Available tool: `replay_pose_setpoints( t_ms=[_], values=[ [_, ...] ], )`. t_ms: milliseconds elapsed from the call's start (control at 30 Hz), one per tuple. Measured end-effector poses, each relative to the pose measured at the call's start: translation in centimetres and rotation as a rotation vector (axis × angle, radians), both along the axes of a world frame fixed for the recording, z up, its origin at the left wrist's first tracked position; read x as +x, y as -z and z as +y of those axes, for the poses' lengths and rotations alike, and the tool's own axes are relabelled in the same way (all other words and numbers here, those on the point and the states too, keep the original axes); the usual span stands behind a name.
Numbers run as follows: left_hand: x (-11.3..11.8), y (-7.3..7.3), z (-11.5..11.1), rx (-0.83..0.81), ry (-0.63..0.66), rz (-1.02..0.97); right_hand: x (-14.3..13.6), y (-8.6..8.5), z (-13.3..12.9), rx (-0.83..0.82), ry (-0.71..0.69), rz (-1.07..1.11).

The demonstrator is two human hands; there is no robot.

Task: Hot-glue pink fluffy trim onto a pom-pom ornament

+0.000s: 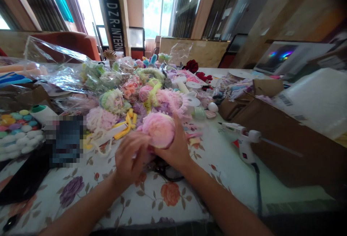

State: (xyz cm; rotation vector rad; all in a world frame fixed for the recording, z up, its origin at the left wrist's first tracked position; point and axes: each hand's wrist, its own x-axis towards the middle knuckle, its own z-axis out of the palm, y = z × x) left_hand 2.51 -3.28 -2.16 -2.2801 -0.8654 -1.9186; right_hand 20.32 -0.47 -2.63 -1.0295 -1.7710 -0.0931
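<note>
A pink fluffy ball (160, 129), pale at its lower edge, is held above the flowered tablecloth by my right hand (177, 145). The right thumb lies under it and the fingers run up its right side. My left hand (132, 156) is at the ball's left edge with bent fingers drawn together, slightly blurred. What the left fingertips pinch is hidden. Beneath the hands lie black-handled scissors (170, 173), partly covered. Just left of the ball is a yellow fuzzy strip (127, 125), near a pale pink bundle of fluffy yarn (101, 119).
A white glue gun (245, 140) with a glue stick lies right, beside a cardboard box (284, 145). Behind are heaped yarn balls (115, 100), clear plastic wrapping (62, 66) and white spools (192, 100). Pompoms (20, 138) and a green-topped cone (42, 113) sit left.
</note>
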Motion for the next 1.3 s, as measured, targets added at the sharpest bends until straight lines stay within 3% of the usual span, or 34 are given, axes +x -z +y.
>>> replay_pose_setpoints(
  t_ms=[67, 200, 400, 800, 900, 1067, 1300],
  values=[
    [-0.3, 0.1, 0.4, -0.183, -0.095, -0.1, -0.4, -0.1, -0.3, 0.049, -0.008, -0.065],
    [-0.4, 0.5, 1.0, -0.524, -0.002, -0.042, -0.8, 0.0, -0.5, 0.139, -0.049, -0.21],
    [0.0, 0.8, 0.9, -0.69, 0.085, -0.127, -0.9, 0.0, -0.7, 0.135, -0.09, -0.243],
    [-0.1, 0.9, 1.0, -0.638, -0.008, -0.194, -0.9, -0.3, -1.2, 0.002, -0.108, -0.151],
    [-0.5, 0.7, 0.7, -0.583, -0.021, -0.179, -0.8, -0.3, -1.2, 0.05, -0.113, -0.145],
    [-0.9, 0.3, 0.1, -0.371, -0.037, 0.043, -0.8, -0.5, -1.5, 0.212, -0.167, -0.175],
    [-0.9, 0.0, -0.2, -0.308, -0.012, 0.072, -0.6, -0.6, -1.6, 0.255, -0.176, -0.162]
  ],
)
